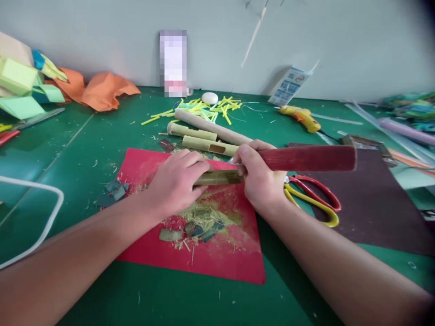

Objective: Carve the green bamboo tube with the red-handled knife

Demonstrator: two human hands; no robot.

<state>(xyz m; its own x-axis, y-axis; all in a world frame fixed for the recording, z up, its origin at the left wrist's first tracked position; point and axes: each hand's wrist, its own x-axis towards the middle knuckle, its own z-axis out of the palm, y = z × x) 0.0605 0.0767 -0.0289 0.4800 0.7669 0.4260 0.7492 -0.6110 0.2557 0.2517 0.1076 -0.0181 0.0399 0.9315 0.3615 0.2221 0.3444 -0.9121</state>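
My left hand (180,181) is wrapped round a short bamboo tube (220,177), which lies level above a red sheet (142,158). My right hand (260,176) grips a knife-like tool by its thick dark red wooden handle (309,158). A small shiny bit of its metal shows at my fingers, against the tube's right end; the rest of the blade is hidden. Dark green bamboo chips (193,228), shavings and pale dust are scattered on the sheet below. Just beyond my hands lie two cut bamboo pieces (210,146), one with a rectangular notch, and a pale wooden stick (217,127).
Red-and-yellow-handled scissors (316,199) rest by my right wrist, partly over a dark brown sheet (370,199). Behind are yellow and green straw pieces (200,108), a white egg-shaped object (210,98) and a yellow glue gun (302,117). Orange paper (105,90) sits far left.
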